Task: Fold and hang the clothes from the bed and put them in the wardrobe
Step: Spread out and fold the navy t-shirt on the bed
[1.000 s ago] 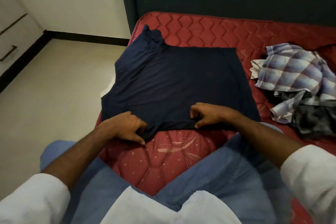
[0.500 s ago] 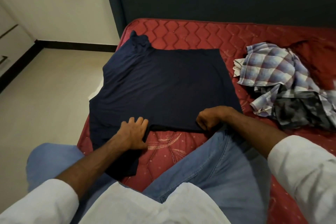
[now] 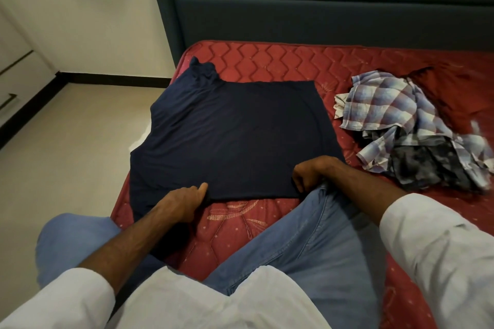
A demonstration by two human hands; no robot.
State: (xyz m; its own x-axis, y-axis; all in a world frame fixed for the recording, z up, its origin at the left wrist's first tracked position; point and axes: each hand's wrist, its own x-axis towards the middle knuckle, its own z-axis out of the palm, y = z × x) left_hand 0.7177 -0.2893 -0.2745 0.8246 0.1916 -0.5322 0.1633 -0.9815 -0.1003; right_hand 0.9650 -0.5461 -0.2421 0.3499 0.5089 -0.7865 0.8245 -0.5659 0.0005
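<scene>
The left hand lay on the near left part of the navy shirt, its thumb stretched out and its fingers hidden, so I could not tell its grip. The right hand pinched the near right corner with curled fingers. The shirt was spread flat on the red mattress. A heap of checked clothes lay to its right, apart.

dark headboard, cream floor, drawers
</scene>
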